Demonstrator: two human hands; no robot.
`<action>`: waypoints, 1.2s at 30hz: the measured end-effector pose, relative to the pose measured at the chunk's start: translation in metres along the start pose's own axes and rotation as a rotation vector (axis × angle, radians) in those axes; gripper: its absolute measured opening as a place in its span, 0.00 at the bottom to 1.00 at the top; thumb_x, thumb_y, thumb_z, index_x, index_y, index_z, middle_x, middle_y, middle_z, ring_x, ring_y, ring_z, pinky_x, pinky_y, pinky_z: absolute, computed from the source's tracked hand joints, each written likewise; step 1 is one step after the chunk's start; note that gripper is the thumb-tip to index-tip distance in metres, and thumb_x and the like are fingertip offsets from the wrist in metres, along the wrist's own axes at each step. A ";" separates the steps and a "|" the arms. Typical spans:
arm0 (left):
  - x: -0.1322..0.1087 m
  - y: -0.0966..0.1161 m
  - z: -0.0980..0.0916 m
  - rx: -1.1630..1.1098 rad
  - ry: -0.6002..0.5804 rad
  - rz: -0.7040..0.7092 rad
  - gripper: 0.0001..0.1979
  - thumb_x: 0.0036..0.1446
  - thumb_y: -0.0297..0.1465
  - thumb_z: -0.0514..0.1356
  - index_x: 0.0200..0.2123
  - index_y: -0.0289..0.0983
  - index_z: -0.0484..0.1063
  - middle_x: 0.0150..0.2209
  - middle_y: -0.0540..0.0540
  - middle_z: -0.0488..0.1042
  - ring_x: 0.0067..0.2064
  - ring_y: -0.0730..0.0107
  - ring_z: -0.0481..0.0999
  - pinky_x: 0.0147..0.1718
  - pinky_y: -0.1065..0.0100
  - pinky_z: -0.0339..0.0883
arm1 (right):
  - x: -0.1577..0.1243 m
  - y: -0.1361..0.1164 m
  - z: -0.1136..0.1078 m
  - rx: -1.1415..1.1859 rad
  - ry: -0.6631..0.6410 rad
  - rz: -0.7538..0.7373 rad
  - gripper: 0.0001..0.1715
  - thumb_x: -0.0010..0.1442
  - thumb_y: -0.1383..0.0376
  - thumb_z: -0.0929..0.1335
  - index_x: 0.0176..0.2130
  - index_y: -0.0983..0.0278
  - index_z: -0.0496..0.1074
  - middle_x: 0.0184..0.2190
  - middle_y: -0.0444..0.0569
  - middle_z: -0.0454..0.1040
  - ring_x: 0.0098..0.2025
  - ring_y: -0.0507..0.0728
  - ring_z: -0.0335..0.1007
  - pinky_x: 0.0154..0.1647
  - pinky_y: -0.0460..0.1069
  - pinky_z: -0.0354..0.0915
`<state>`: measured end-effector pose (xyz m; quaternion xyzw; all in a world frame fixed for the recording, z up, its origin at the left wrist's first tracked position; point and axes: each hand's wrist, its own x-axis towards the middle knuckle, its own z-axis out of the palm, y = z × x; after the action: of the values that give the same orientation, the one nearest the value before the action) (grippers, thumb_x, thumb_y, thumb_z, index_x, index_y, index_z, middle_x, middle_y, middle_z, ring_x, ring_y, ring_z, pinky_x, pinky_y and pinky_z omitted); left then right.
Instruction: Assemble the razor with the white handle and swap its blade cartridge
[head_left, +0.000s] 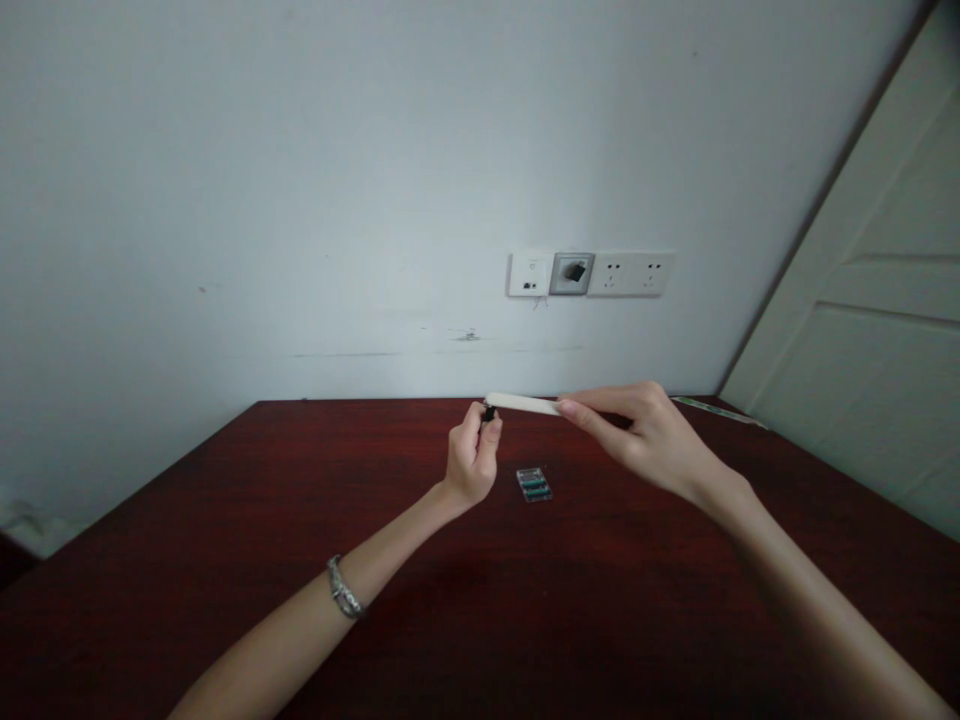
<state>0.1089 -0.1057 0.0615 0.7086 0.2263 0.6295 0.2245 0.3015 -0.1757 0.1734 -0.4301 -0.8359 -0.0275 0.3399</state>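
My left hand (472, 465) is closed in a fist, its thumb on top, around a small object with a black top (490, 413); the rest of it is hidden by the fingers. My right hand (652, 440) pinches the right end of a slim white stick (523, 403) between thumb and fingers. The stick lies almost level, and its rounded left end meets or nearly meets the black top; whether they touch I cannot tell. On the table below them is a small clear case (534, 485) with green and dark strips inside.
The dark red wooden table (420, 640) ends at a white wall (337, 200) with a row of sockets (626, 275) and a grey plate holding a black plug (574, 273). A thin patterned strip (720, 411) lies at the back right edge, near a white panelled door (885, 280).
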 end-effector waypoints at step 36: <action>0.005 0.007 -0.003 -0.130 0.048 -0.044 0.11 0.63 0.38 0.49 0.33 0.37 0.61 0.19 0.56 0.56 0.19 0.80 0.55 0.18 0.75 0.49 | -0.004 0.009 -0.003 -0.227 0.194 -0.206 0.17 0.62 0.59 0.63 0.35 0.64 0.78 0.22 0.48 0.73 0.20 0.50 0.62 0.23 0.46 0.53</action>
<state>0.1069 -0.1084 0.0704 0.6722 0.2057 0.6545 0.2783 0.3116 -0.1742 0.1709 -0.3730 -0.8303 -0.1980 0.3637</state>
